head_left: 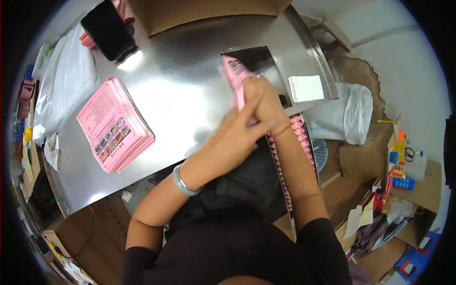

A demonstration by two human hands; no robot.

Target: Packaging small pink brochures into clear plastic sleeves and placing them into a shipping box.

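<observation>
Both hands are together over the near right part of the steel table. A narrow, pink printed packet (234, 71) stands up at a slant, its upper end blurred by motion. My right hand (265, 100) is closed around its middle. My left hand (232, 142) comes from below left, with thumb and forefinger closed about the lower end, partly hidden by the right hand. To the left lies a thick stack of flat pink printed packets (111, 126). Under my right forearm, a long open carton holds rows of folded pink packets (301, 135).
A rectangular opening (259, 57) is cut in the steel table (175, 90). Beside it lies a stack of white cards (306, 89). A cardboard box (209, 12) stands at the back, a dark phone (108, 31) at the far left. A clear plastic bag (66, 78) covers the left edge.
</observation>
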